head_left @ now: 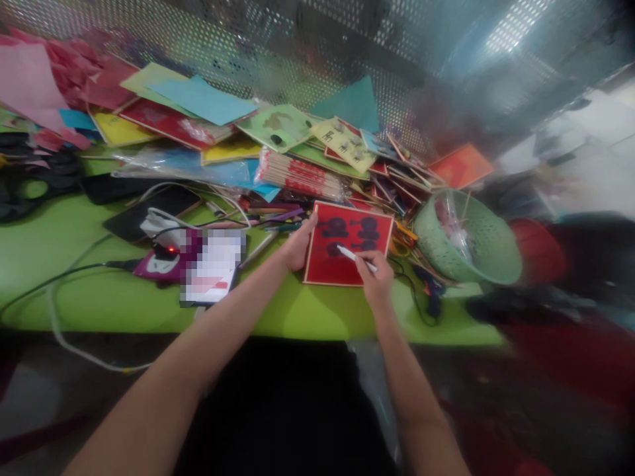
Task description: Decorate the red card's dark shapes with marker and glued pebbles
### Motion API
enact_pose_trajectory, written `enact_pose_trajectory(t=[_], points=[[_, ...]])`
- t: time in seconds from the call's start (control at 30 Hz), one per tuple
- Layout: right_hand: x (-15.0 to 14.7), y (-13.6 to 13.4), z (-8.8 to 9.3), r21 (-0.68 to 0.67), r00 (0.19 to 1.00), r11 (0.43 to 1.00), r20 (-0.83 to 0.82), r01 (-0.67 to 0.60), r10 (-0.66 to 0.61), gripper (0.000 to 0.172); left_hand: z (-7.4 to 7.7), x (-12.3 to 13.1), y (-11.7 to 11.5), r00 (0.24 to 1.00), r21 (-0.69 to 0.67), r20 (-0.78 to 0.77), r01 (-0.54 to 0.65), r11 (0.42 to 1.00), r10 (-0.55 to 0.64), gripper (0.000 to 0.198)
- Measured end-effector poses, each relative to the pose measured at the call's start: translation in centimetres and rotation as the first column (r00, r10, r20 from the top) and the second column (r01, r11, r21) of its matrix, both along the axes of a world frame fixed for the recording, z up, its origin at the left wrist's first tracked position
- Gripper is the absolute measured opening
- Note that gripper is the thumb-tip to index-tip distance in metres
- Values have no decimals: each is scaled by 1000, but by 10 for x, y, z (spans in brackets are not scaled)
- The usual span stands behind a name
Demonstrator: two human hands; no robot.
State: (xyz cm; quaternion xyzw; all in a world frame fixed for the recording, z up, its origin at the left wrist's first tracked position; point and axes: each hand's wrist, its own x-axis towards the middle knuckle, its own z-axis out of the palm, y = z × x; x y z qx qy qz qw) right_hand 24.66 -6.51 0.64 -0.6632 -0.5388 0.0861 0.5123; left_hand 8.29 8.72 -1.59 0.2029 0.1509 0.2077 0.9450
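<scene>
A square red board with a pale border and several dark shapes on its face is in front of me on the green tabletop. Its left edge is in the grip of my left hand, the thumb up along the border; the fingers behind are partly hidden. My right hand is closed around a white pen. The pen points left over the board, its tip at one of the lower dark shapes. Whether the tip touches the surface, I cannot tell.
A phone with a pixelated screen and a purple power strip with cables lie left. Behind are piled coloured cards and bundled sticks. A green basket and a dark glue gun sit right.
</scene>
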Motion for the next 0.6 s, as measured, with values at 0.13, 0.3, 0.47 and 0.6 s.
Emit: enact_pose_trajectory(t=[0.13,0.3,0.47,0.6], points=[[-1,0,0,-28,1000,999,-11,-22,21,19,0,1,0,1000,10,-26,13,1000,-12,74],[-2,0,-1,-38,999,999,-2,-33,33,21,-2,1,0,1000,10,23,-2,1000,2,68],[0,-1,-2,-23,1000,1000,12,-21,21,21,1,1,-1,1000,8,-1,-8,1000,8,68],[2,-1,-4,-14,1000,1000,-7,-19,19,22,4,0,-2,1000,-2,-25,-9,1000,9,70]])
